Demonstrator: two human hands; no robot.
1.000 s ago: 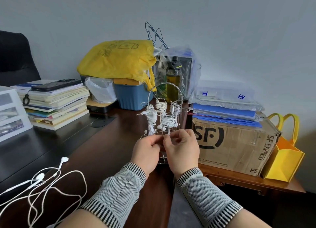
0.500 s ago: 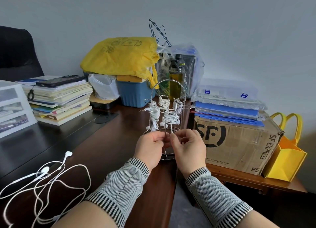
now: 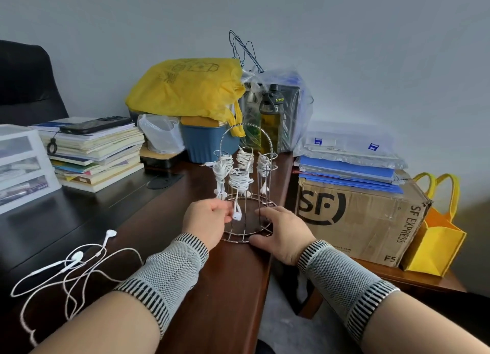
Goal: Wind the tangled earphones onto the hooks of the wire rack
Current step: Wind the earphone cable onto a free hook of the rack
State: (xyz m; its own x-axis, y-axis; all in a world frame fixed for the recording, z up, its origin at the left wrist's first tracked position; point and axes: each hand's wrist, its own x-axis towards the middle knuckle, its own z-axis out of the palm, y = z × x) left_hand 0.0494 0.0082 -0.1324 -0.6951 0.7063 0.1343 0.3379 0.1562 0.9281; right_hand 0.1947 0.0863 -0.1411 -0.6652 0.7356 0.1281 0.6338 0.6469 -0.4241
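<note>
The wire rack stands on the brown desk near its right edge, with several white earphone bundles wound on its hooks. One earbud dangles from the front bundle. My left hand is curled against the rack's left side, fingertips at the wires beside that earbud. My right hand holds the rack's base ring, thumb at the front and fingers over the right rim. A loose tangled white earphone lies on the desk at the lower left.
A stack of books with a phone on top sits at the left, next to white drawers. Behind the rack are a blue bin, a yellow bag and a bottle. An SF cardboard box stands to the right.
Both hands left the cable at the front hook and dropped to the rack's base, moving apart. The front earbud now hangs free.
</note>
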